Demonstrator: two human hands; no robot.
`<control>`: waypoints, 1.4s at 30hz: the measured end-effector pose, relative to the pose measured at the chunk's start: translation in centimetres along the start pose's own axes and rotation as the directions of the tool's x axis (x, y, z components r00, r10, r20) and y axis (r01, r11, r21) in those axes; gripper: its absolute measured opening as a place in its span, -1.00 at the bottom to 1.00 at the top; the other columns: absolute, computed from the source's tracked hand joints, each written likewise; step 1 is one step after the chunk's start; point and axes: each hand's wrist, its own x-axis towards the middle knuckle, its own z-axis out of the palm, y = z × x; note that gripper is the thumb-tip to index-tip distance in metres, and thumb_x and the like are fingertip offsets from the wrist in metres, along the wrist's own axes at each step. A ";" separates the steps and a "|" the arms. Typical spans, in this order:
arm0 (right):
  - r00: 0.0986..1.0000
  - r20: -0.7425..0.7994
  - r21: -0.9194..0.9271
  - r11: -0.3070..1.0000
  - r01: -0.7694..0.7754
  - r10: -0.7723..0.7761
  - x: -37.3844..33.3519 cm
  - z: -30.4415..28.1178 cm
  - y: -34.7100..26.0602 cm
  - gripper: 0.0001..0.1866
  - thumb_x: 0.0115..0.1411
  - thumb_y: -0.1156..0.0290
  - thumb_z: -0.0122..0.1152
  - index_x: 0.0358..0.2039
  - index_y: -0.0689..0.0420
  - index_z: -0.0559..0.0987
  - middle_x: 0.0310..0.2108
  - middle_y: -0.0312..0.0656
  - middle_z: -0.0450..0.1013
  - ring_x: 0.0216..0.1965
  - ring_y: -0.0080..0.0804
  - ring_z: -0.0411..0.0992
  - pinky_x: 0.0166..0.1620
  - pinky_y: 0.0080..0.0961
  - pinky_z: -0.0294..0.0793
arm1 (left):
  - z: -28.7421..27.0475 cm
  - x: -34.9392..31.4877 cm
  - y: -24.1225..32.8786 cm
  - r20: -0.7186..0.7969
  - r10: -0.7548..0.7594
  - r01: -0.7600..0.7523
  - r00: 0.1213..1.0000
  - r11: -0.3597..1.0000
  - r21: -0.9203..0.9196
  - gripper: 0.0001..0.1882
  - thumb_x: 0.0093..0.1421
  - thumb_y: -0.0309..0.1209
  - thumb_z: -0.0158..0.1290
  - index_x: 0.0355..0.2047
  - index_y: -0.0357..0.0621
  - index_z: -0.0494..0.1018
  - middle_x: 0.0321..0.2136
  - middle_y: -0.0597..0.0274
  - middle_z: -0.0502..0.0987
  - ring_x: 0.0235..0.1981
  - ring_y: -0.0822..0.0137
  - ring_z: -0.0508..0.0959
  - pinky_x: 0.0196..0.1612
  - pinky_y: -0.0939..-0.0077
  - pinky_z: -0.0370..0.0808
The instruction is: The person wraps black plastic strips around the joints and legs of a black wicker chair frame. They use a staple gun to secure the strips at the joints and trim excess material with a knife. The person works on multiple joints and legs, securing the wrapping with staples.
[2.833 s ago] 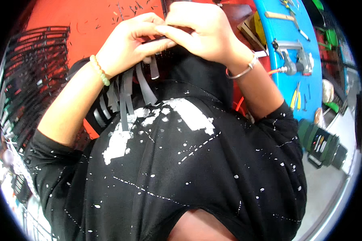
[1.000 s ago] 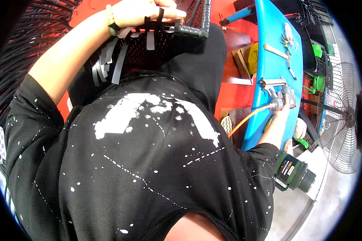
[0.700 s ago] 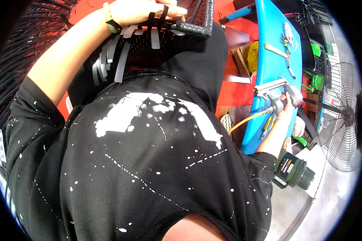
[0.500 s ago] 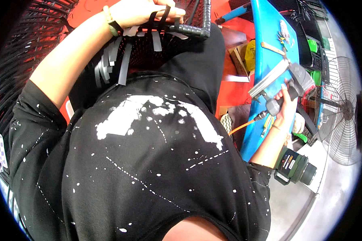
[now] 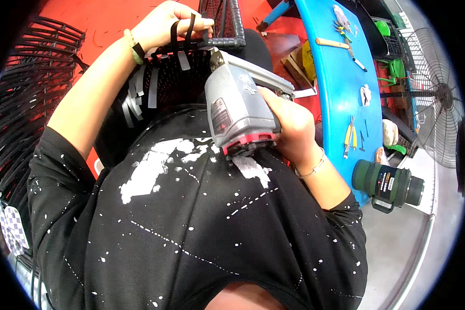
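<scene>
My right hand (image 5: 294, 124) is wrapped around the handle of a grey pneumatic stapler (image 5: 235, 106) with a red-trimmed end. The tool's nose lies close to the corner of a black wrapped frame (image 5: 227, 43), part of a woven wicker piece across my lap; contact cannot be made out. My left hand (image 5: 165, 26) is at the frame's bar, thumb and fingers pinched on a thin black strip (image 5: 192, 26). Several flat strip ends (image 5: 153, 88) hang from the bar, looking silvery in the light. The stapler hides part of the weave.
To the right, a blue table (image 5: 328, 108) bears a wooden-handled hammer (image 5: 331, 43), yellow-handled pliers (image 5: 350, 137) and small tools. A green lens-shaped container (image 5: 380, 181) sits near its corner. Beyond stands a fan (image 5: 442, 98). Black woven frames (image 5: 41, 57) are stacked at the left.
My right hand has brought the stapler from above the blue table leftward to the frame over my lap. My left hand stays at the bar; the view has shifted slightly.
</scene>
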 end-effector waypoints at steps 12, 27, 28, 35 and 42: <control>1.000 -0.015 -0.141 0.990 -0.003 0.001 0.4 2.0 1.1 -0.15 -0.24 0.60 0.33 0.21 0.11 0.42 -0.31 -0.16 0.55 -0.30 -0.15 0.56 -0.28 -0.25 0.56 | -0.1 3.1 0.1 0.007 -0.018 0.018 1.000 1.000 0.001 -0.68 0.29 -0.11 0.22 -0.39 -0.11 0.67 -0.55 0.49 0.56 -0.51 0.65 0.46 -0.41 0.71 0.33; 0.998 0.024 -0.187 0.981 -0.057 0.062 0.0 3.0 0.9 -0.07 -0.31 0.62 0.34 0.24 0.02 0.42 -0.34 -0.15 0.52 -0.32 -0.11 0.54 -0.29 -0.21 0.53 | 0.6 3.1 0.8 0.032 0.075 -0.075 0.997 0.997 0.001 -0.66 0.33 -0.14 0.18 -0.35 -0.17 0.69 -0.48 0.40 0.64 -0.45 0.63 0.54 -0.33 0.70 0.43; 0.996 0.027 -0.174 0.982 -0.075 0.080 0.1 2.9 0.9 -0.07 -0.31 0.65 0.30 0.24 -0.01 0.43 -0.33 -0.14 0.55 -0.31 -0.07 0.54 -0.28 -0.20 0.53 | 0.6 3.1 0.9 0.035 0.080 -0.080 0.996 0.997 -0.009 -0.66 0.33 -0.14 0.18 -0.35 -0.17 0.69 -0.48 0.40 0.64 -0.45 0.63 0.54 -0.33 0.70 0.43; 1.000 -0.013 -0.190 0.982 -0.023 0.021 0.1 3.1 1.2 -0.06 -0.31 0.65 0.30 0.24 0.04 0.41 -0.40 -0.14 0.48 -0.34 -0.09 0.51 -0.30 -0.20 0.50 | 0.5 2.7 1.4 0.024 0.053 -0.053 0.998 0.998 0.025 -0.66 0.32 -0.13 0.19 -0.34 -0.17 0.69 -0.48 0.41 0.63 -0.46 0.64 0.53 -0.34 0.69 0.43; 1.000 0.007 -0.230 0.973 -0.023 0.026 0.0 3.0 1.3 -0.06 -0.32 0.64 0.31 0.24 0.06 0.41 -0.39 -0.15 0.47 -0.34 -0.10 0.51 -0.31 -0.19 0.48 | 0.3 3.2 0.6 0.022 0.058 -0.059 0.998 0.997 0.055 -0.62 0.28 -0.05 0.21 -0.30 -0.14 0.71 -0.44 0.31 0.67 -0.39 0.51 0.60 -0.28 0.62 0.49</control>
